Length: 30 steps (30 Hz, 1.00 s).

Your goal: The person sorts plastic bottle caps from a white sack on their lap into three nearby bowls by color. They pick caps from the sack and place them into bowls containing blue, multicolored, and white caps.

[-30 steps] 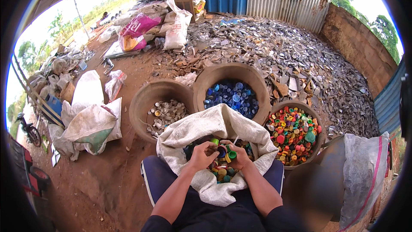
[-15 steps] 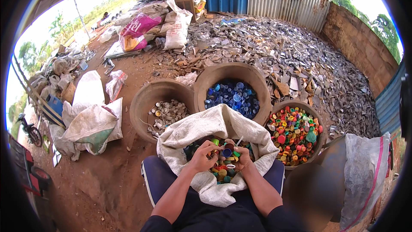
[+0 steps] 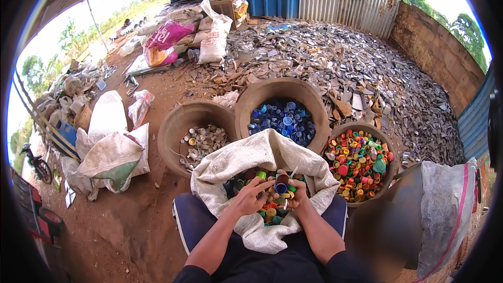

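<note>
An open white woven sack (image 3: 220, 166) rests between my knees, holding loose bottle caps (image 3: 271, 213) of many colours. Both of my hands are inside its mouth. My left hand (image 3: 252, 196) has its index finger stretched toward a dark blue cap (image 3: 281, 188), with the other fingers partly bent. My right hand (image 3: 299, 193) curls around several caps at the blue cap's right side; its fingers partly hide them. A green cap (image 3: 261, 175) lies just beyond my left fingers. A thin white stick-like piece (image 3: 295, 170) stands up beyond my right hand.
Beyond the sack stand a tub (image 3: 168, 128) with whitish caps, a tub (image 3: 242, 112) with blue caps and a tub (image 3: 389, 178) with red, orange, yellow and green caps. A grey sack (image 3: 443, 215) stands at right. Scrap pieces (image 3: 367, 68) cover the ground behind.
My hands stay close together over the caps, with slight finger movement. The dark blue cap has shifted slightly. A white ring below the hands now shows only as a thin sliver.
</note>
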### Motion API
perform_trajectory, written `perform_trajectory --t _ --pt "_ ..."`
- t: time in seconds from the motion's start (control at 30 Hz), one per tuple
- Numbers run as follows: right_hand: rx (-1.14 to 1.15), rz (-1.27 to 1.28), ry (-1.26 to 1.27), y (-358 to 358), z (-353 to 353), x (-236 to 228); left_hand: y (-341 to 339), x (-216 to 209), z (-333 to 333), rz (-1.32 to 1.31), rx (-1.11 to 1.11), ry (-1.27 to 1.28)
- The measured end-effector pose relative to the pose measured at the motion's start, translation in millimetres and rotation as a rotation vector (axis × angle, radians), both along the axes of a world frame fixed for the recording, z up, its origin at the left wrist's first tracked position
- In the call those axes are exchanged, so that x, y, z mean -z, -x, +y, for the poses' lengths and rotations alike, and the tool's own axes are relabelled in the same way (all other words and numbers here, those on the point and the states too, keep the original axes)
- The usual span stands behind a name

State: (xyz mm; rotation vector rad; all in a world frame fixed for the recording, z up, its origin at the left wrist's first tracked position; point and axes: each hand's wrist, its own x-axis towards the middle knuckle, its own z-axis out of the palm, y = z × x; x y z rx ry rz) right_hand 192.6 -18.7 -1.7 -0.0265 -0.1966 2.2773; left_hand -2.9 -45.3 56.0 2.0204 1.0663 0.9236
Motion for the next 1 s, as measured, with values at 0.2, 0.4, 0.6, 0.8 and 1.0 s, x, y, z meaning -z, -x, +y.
perform_trajectory --t 0.2,0.4,0.6,0.8,1.0 --pt "-0.014 -0.118 0.034 3 -2 1 3 14 4 0.018 0.020 -0.039" --pt "-0.071 -0.222 -0.035 1 0 0 5 7 1 0.051 0.049 0.007" --pt "-0.053 -0.323 -0.002 6 0 2 9 16 2 0.162 0.052 0.052" --pt "-0.038 -0.314 0.073 11 2 0 5 1 -1 0.062 -0.058 0.044" --pt "-0.067 -0.256 0.110 13 1 10 -2 13 0 -0.045 -0.034 -0.103"
